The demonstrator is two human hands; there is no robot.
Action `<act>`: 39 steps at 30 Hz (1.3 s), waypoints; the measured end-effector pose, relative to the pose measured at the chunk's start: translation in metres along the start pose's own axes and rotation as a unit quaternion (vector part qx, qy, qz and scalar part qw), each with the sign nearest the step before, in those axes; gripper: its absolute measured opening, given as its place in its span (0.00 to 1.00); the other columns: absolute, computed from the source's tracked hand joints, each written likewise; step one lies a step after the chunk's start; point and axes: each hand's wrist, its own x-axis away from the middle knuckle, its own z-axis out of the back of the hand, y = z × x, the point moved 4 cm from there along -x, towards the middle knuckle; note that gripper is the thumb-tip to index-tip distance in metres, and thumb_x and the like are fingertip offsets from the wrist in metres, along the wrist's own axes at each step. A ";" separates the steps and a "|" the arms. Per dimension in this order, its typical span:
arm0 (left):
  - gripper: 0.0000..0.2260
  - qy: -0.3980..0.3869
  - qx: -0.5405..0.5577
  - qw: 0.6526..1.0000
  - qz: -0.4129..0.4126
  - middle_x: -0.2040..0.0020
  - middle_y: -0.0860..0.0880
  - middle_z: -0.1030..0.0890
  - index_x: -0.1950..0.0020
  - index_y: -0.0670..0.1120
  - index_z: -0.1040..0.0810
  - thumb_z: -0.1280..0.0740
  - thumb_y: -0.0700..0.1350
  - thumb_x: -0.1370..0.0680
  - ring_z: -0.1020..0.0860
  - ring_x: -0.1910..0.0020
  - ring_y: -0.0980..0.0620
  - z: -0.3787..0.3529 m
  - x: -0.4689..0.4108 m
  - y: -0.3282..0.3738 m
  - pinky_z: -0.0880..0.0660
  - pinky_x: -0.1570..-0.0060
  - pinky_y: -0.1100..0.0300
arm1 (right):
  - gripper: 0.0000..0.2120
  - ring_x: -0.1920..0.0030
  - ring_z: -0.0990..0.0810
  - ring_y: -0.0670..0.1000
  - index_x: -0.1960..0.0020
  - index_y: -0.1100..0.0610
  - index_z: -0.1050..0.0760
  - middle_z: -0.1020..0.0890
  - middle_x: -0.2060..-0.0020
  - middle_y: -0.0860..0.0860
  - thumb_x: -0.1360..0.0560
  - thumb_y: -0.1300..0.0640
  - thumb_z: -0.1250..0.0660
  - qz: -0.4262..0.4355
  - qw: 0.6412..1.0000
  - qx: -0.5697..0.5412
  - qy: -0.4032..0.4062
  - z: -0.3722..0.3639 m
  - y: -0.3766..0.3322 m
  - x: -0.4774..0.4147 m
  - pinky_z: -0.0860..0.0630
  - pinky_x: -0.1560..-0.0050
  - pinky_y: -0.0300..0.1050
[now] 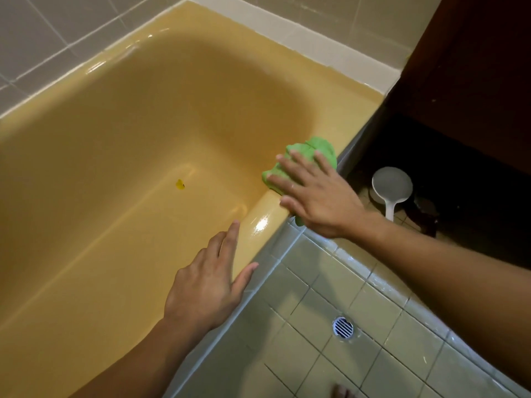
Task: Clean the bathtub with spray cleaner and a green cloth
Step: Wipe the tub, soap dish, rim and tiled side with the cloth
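A mustard-yellow bathtub (138, 116) fills the left and centre of the head view. My right hand (313, 193) lies flat, fingers spread, on a crumpled green cloth (310, 152), pressing it onto the tub's near rim by the corner. My left hand (207, 285) rests on the same rim closer to me, fingers apart, holding nothing. A small yellow spot (180, 184) shows on the tub floor. No spray cleaner bottle is in view.
Grey-green floor tiles (359, 311) with a round metal drain (342, 327) lie to the right of the tub. A white long-handled scoop (392, 186) stands in the dark gap under a brown cabinet (471, 81). Tiled walls border the tub's far sides. Toes show at the bottom edge.
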 end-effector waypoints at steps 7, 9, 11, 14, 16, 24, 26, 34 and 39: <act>0.36 0.002 -0.009 1.000 -0.004 0.24 0.52 0.31 0.16 0.56 0.59 0.58 0.71 0.20 0.21 0.37 0.50 -0.001 -0.005 0.003 0.20 0.59 0.52 | 0.24 0.21 0.41 0.51 0.22 0.42 0.36 0.33 0.24 0.46 0.15 0.41 0.56 0.028 0.999 -0.031 0.007 -0.007 0.031 -0.008 0.53 0.21 0.61; 0.36 -0.002 -0.007 1.000 -0.005 0.25 0.52 0.30 0.16 0.56 0.60 0.58 0.71 0.20 0.21 0.38 0.50 -0.001 -0.007 0.004 0.20 0.60 0.52 | 0.25 0.20 0.44 0.51 0.21 0.40 0.40 0.35 0.23 0.46 0.15 0.39 0.57 -0.010 0.999 -0.032 0.010 -0.004 0.056 -0.017 0.60 0.22 0.66; 0.36 -0.006 -0.005 1.000 -0.005 0.24 0.52 0.30 0.16 0.56 0.61 0.58 0.71 0.20 0.21 0.38 0.50 0.000 -0.009 0.006 0.20 0.61 0.52 | 0.26 0.18 0.51 0.50 0.19 0.38 0.45 0.40 0.20 0.45 0.16 0.37 0.58 -0.057 0.998 -0.040 0.004 -0.003 0.081 -0.024 0.66 0.26 0.73; 0.36 -0.013 -0.007 1.000 -0.002 0.24 0.52 0.30 0.16 0.56 0.60 0.58 0.71 0.20 0.20 0.38 0.51 0.000 -0.015 0.008 0.20 0.62 0.53 | 0.26 0.18 0.57 0.50 0.20 0.39 0.43 0.46 0.18 0.45 0.17 0.38 0.56 -0.112 0.991 -0.067 0.004 0.004 0.116 -0.039 0.63 0.25 0.73; 0.37 -0.018 -0.007 1.000 0.000 0.25 0.51 0.30 0.16 0.55 0.60 0.57 0.71 0.20 0.20 0.38 0.51 0.000 -0.020 0.011 0.19 0.62 0.53 | 0.26 0.18 0.56 0.50 0.21 0.40 0.38 0.46 0.18 0.45 0.18 0.40 0.54 -0.135 0.988 -0.079 0.006 0.009 0.130 -0.050 0.60 0.23 0.70; 0.37 -0.012 -0.002 1.000 0.001 0.25 0.52 0.30 0.16 0.55 0.59 0.56 0.71 0.19 0.20 0.40 0.51 0.003 -0.055 0.034 0.20 0.62 0.54 | 0.24 0.18 0.51 0.48 0.20 0.40 0.41 0.42 0.20 0.42 0.16 0.42 0.54 0.020 0.995 -0.090 -0.035 0.007 0.111 -0.021 0.56 0.23 0.59; 0.37 -0.006 -0.002 1.000 -0.002 0.25 0.52 0.30 0.16 0.54 0.59 0.56 0.71 0.19 0.20 0.41 0.51 0.003 -0.064 0.039 0.20 0.62 0.54 | 0.25 0.18 0.51 0.48 0.20 0.39 0.41 0.43 0.19 0.42 0.16 0.41 0.55 -0.006 0.996 -0.085 -0.028 0.008 0.128 -0.030 0.55 0.22 0.61; 0.36 0.002 -0.014 1.000 -0.021 0.25 0.48 0.30 0.16 0.54 0.62 0.57 0.69 0.18 0.20 0.41 0.49 0.001 -0.093 0.057 0.21 0.61 0.54 | 0.28 0.18 0.55 0.52 0.18 0.42 0.49 0.52 0.17 0.46 0.18 0.41 0.56 -0.130 0.990 -0.053 -0.024 0.017 0.176 -0.072 0.52 0.22 0.68; 0.35 -0.002 0.007 0.999 -0.032 0.21 0.50 0.40 0.20 0.55 0.72 0.59 0.69 0.18 0.26 0.33 0.49 0.006 -0.118 0.070 0.22 0.50 0.52 | 0.28 0.18 0.58 0.47 0.18 0.41 0.46 0.51 0.18 0.41 0.17 0.40 0.58 0.001 0.997 -0.066 -0.051 0.015 0.172 -0.054 0.52 0.23 0.60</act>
